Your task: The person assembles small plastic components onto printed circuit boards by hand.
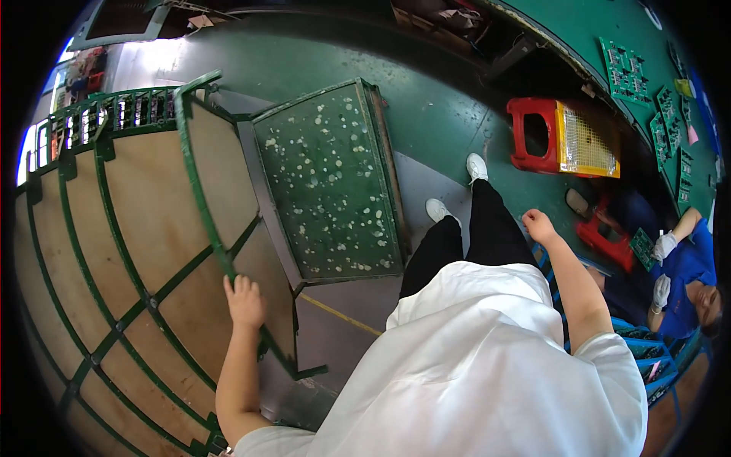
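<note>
My left hand is at a green metal rail on the near end of a large rack. Its fingers curl over the rail. The rack has green metal bars with brown boards set between them. My right hand hangs in the air over the floor to the right of my legs. Its fingers are curled in and nothing shows in them.
A green box-like piece with pale spots stands beside the rack. Right of my feet are a red-and-yellow stool and a red stool. A seated co-worker in blue holds a circuit board near a green workbench.
</note>
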